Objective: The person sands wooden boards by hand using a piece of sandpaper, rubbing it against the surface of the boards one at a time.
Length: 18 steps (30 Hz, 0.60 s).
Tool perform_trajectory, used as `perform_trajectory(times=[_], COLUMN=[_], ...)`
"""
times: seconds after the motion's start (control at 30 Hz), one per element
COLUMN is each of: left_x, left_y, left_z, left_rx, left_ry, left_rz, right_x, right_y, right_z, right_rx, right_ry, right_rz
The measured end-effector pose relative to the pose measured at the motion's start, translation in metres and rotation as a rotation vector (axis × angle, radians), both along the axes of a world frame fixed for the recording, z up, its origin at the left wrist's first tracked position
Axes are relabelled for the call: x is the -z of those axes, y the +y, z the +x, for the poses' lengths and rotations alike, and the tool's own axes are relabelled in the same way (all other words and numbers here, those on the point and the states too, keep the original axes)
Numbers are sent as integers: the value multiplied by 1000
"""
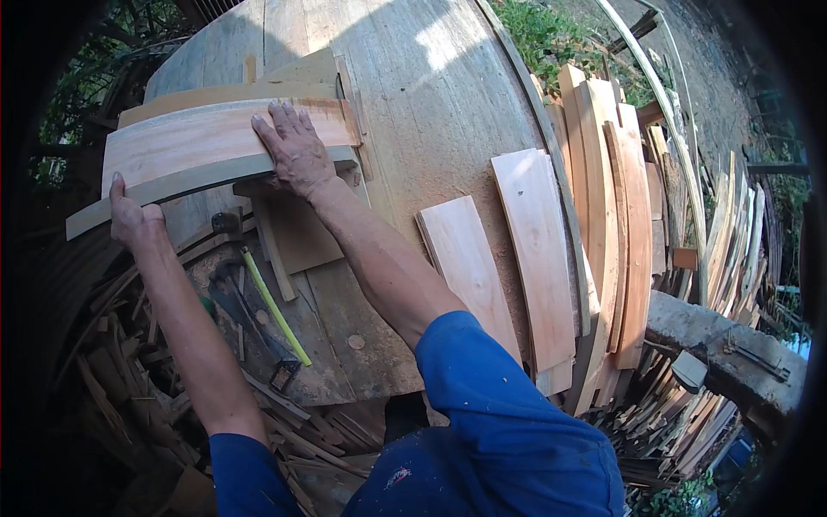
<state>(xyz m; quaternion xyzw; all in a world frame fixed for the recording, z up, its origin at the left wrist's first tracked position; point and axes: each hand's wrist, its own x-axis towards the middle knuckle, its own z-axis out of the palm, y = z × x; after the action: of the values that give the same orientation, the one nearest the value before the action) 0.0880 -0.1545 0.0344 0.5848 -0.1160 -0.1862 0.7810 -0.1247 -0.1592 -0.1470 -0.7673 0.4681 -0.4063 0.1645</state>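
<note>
A pale wooden plank [194, 139] lies across the far left of the worktable, with a greyish curved wooden strip [174, 184] along its near edge. My left hand [136, 216] grips the near left edge, thumb on top; its other fingers are mostly hidden. Palm down, my right hand [294, 152] rests on the plank near its right end, fingers spread. Beneath and behind the plank shows a brown panel [213, 97]. Under my right wrist stands a wooden support with a flat panel [307, 236].
Two cut planks [468, 265] [536, 252] lie on the sawdust-strewn worktable [413, 116]. A yellow-green strip [278, 307] and a dark tool [242, 304] lie nearer me. Stacked boards [607, 213] stand beyond the right edge; wood offcuts [123, 381] pile below left.
</note>
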Motion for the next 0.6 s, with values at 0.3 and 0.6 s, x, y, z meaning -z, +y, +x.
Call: perform_trajectory(times=[0.3,0.6], left_x=[-2,0], left_y=[-11,-26], left_z=[-1,3], left_rx=[-11,-3], left_ry=[21,4], left_rz=[14,2], right_x=[-1,4], right_y=[-11,-26], right_z=[3,5], right_rx=[-2,16], right_ry=[-1,34], right_rz=[8,-13])
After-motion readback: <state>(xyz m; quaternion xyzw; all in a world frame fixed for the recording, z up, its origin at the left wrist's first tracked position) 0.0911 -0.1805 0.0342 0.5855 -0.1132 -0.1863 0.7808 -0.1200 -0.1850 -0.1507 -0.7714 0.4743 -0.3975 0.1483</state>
